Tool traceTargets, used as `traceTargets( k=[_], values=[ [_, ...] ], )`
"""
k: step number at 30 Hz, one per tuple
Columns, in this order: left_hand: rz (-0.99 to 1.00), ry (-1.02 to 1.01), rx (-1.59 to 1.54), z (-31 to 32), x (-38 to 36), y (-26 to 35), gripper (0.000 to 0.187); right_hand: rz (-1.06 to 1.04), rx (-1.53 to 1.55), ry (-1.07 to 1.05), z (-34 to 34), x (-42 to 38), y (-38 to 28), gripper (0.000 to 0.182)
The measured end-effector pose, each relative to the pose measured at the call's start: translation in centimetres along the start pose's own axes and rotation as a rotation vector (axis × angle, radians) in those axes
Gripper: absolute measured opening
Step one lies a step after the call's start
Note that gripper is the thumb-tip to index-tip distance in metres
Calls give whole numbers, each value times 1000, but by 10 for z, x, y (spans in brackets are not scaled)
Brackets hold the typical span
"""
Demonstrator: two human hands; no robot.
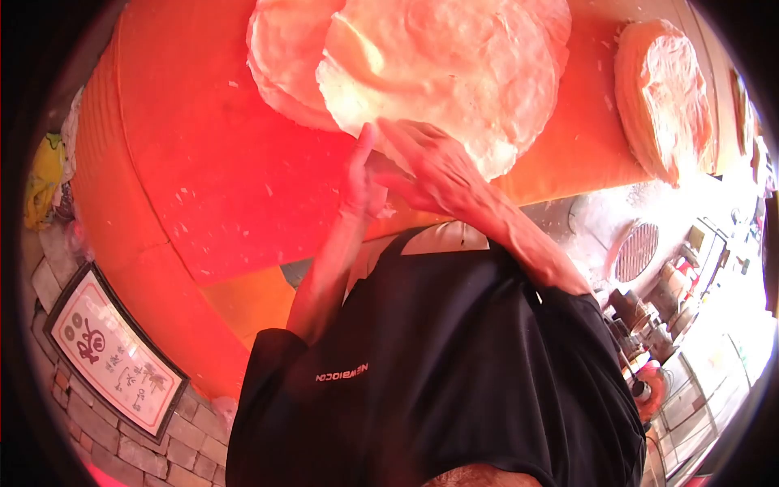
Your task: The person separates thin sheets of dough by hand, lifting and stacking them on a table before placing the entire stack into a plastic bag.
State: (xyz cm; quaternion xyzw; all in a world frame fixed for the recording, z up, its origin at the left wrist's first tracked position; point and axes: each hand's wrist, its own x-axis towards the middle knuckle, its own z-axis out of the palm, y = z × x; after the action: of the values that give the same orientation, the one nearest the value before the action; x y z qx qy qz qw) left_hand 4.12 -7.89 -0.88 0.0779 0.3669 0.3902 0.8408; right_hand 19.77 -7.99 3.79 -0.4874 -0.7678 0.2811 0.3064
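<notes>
Close together, my two hands meet over the table's near side, just below the lower edge of a large, thin, pale round sheet that looks like dough or flatbread. My left hand is seen edge-on and slightly blurred, its fingers stretched upward. From the right, my right hand reaches across with its fingers extended toward the left one, close to the sheet's edge. Nothing shows in either hand. Under the top sheet, another pale sheet sticks out at the left.
A red-orange covered surface carries scattered pale flakes. Another stack of pale sheets lies at the right. Beyond are a round metal grille and cluttered containers. A framed sign stands at lower left by the brick floor.
</notes>
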Motion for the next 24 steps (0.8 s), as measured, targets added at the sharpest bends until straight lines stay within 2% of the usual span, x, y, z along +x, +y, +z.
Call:
traceTargets(
  k=[3,6,7,8,9,11,12,15,17,19,21,24],
  values=[
    [7,150,-132,-1,6,-3,39,35,-356,-31,-22,-36,7,61],
    [43,54,-251,20,10,9,40,62,-536,49,-29,-54,39,49],
    [55,15,-281,25,10,13,41,126,-451,37,-32,-47,41,44],
    [50,-166,-388,23,15,17,44,189,-365,25,-40,-37,41,39],
    [76,-158,-346,25,18,23,47,249,-279,18,-47,-23,44,36],
    [127,-148,-257,30,20,34,52,184,-530,-168,-72,13,65,29],
    [158,-110,-214,28,17,38,46,163,-651,-266,-105,44,52,20],
    [218,260,274,-6,10,35,39,164,-532,204,-182,91,15,13],
    [243,395,306,-21,4,36,34,97,-534,312,-196,99,-13,12],
    [265,458,280,-29,3,39,33,16,-567,274,-180,98,-23,11],
    [271,464,240,-21,4,40,29,-45,-567,151,-142,94,-12,10],
    [255,447,191,-22,7,41,23,-87,-500,-48,-65,84,44,8]
  ],
)
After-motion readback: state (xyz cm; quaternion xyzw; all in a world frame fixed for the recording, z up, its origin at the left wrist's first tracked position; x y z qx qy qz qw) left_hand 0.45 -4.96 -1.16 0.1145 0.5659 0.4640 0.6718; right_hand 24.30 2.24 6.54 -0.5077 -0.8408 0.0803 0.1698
